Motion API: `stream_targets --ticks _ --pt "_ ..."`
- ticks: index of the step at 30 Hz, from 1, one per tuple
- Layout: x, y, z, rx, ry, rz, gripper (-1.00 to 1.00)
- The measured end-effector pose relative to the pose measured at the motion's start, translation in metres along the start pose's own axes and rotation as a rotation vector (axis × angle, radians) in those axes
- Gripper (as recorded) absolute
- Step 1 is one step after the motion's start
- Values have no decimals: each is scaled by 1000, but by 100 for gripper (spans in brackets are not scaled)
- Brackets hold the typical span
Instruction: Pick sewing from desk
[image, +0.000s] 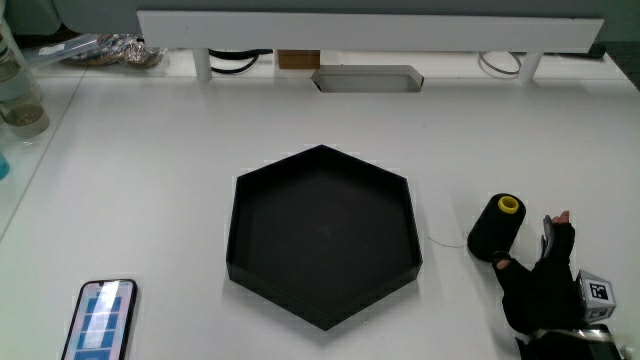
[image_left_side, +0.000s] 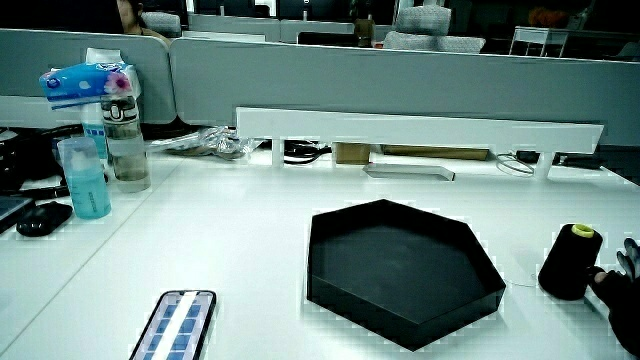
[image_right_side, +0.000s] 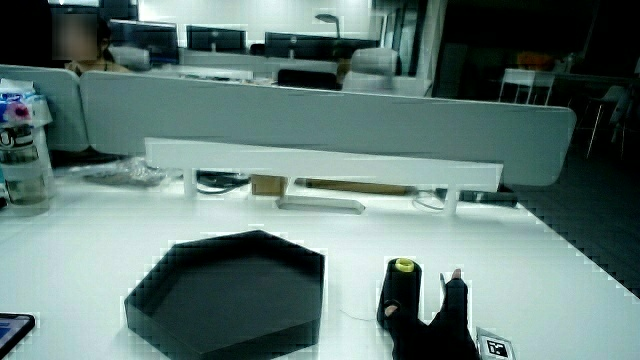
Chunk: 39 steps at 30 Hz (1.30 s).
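The sewing thread is a black spool with a yellow core (image: 497, 229), standing upright on the white desk beside the black hexagonal tray (image: 240, 225). It shows in both side views (image_left_side: 570, 262) (image_right_side: 400, 292). The gloved hand (image: 538, 278) rests on the desk just nearer to the person than the spool, with the patterned cube (image: 595, 294) on its back. Its fingers are spread and hold nothing. The thumb reaches to the spool's base and the other fingers point up alongside the spool. In a side view only part of the hand (image_left_side: 624, 290) shows; in a side view the hand (image_right_side: 440, 325) sits next to the spool.
A thin thread (image: 447, 241) runs from the spool toward the tray. A phone (image: 100, 320) lies at the desk edge nearest the person. Bottles and a cup (image_left_side: 110, 140) stand at the desk's side. A white shelf riser (image: 370, 30) runs along the partition.
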<state>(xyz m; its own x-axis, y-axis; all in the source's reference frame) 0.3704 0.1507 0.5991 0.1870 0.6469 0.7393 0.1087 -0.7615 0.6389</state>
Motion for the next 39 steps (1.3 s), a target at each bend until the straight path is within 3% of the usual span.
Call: stream_targets --ticks 6,13,15,16,17,18,19,20,22,26,29,31,32,33,34,35,37,38,39 --pt "-5 12 -5 42 16 -31 0" --pt "-21 24 -8 53 -67 -7 0" --pt "-23 28 -9 65 -108 -9 15" --pt "-35 22 -14 123 -139 -1 23" --pt "-36 23 -14 128 -135 2 31" --pt "-31 27 -11 92 -97 5 38" --pt "-45 20 -15 156 -170 -8 46" --pt "-41 21 -13 173 -135 -8 54" --pt "-40 20 -10 192 -122 -11 69" --pt "-43 16 -14 205 -148 9 100" --pt "-33 17 -9 229 -149 -14 100" --pt "-36 13 -10 222 -149 -4 100" --pt "-29 15 -6 216 -154 -30 100" --pt "-27 15 -4 174 -79 -8 100" --pt "-20 17 0 178 -67 7 100" --pt "-20 14 1 173 -41 -13 100" --pt "-15 10 7 188 -9 -23 100" --pt "-24 4 5 250 -32 -40 100" --pt "-26 4 5 238 -36 -29 100"
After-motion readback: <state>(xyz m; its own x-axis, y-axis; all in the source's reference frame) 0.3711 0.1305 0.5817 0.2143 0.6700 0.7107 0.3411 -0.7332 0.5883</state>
